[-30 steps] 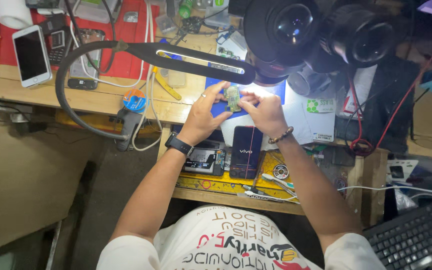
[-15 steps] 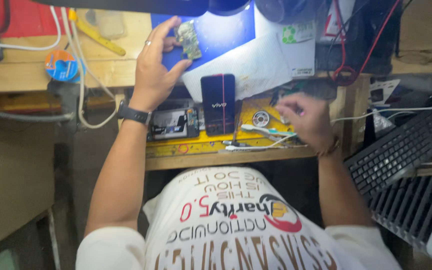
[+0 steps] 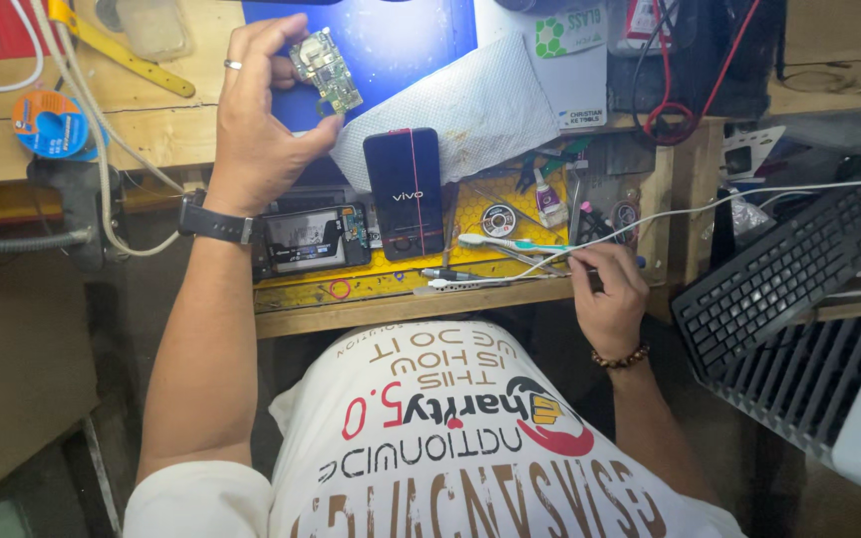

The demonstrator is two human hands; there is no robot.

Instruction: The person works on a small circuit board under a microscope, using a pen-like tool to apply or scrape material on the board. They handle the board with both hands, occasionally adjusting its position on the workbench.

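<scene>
My left hand (image 3: 256, 125) is raised over the bench and pinches a small green circuit board (image 3: 327, 72) between thumb and fingers, above a blue mat (image 3: 406, 45). A black watch sits on that wrist. My right hand (image 3: 610, 294) rests at the bench's front edge, fingers curled over the ends of thin metal tools (image 3: 475, 281) and a toothbrush (image 3: 510, 244); whether it grips one is unclear. A dark phone (image 3: 406, 189) lies face up between my hands. An opened phone body (image 3: 311, 239) lies beside it on a yellow tray (image 3: 351, 289).
A white mesh cloth (image 3: 480, 110) overlaps the blue mat. A solder spool (image 3: 498, 219), small bottle and pliers crowd the tray. A black keyboard (image 3: 789, 269) stands at the right, a blue tape roll (image 3: 47, 125) and cables at the left.
My hands have parted: the left kept the circuit board and lifted it, the right dropped to the tools at the bench's front edge. The view tilted down toward my lap.
</scene>
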